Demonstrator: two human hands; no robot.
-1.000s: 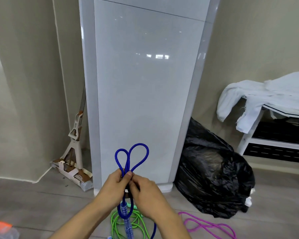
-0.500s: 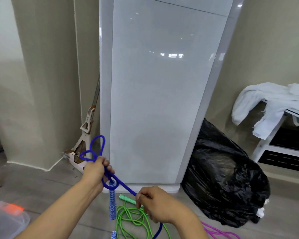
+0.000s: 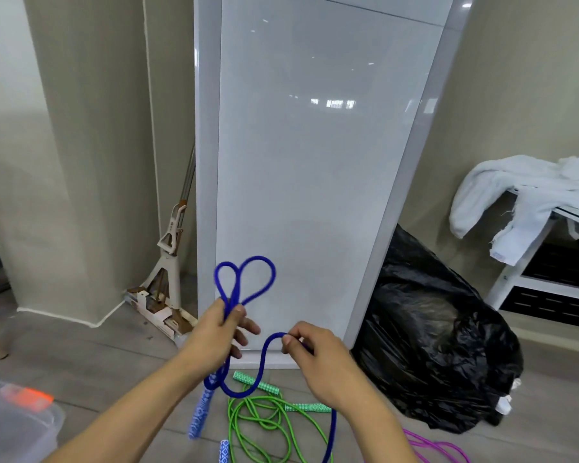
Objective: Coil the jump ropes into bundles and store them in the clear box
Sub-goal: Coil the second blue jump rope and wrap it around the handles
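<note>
Describer: Grey plank floor runs to beige walls, with a tall glossy white cabinet (image 3: 315,162) standing in the middle. At the near left edge sits the clear box (image 3: 17,426), an orange latch on its lid; what is inside cannot be made out. Behind it a mop (image 3: 169,262) leans in the corner by the cabinet.

Listener: And the hands?

Describer: Both are raised in front of the cabinet's foot. The left hand (image 3: 214,329) has its grip clamped on the blue jump rope (image 3: 236,285): thumb and forefinger pinch two loops that stand above the fingers like a heart, the other fingers spread loose. From there the rope sags in a U to the right hand (image 3: 318,355), whose grip is pinched on a bend of the same rope. One patterned blue handle (image 3: 199,412) hangs below the left hand.

Listener: What else lies around?

Describer: On the floor beneath the hands lies a green jump rope (image 3: 256,383) in loose tangles. Right of it stands a black rubbish bag (image 3: 432,345), with a purple jump rope (image 3: 428,441) on the floor at its near side. Furthest right, a white cloth (image 3: 515,192) drapes over a white rack (image 3: 522,259).
</note>
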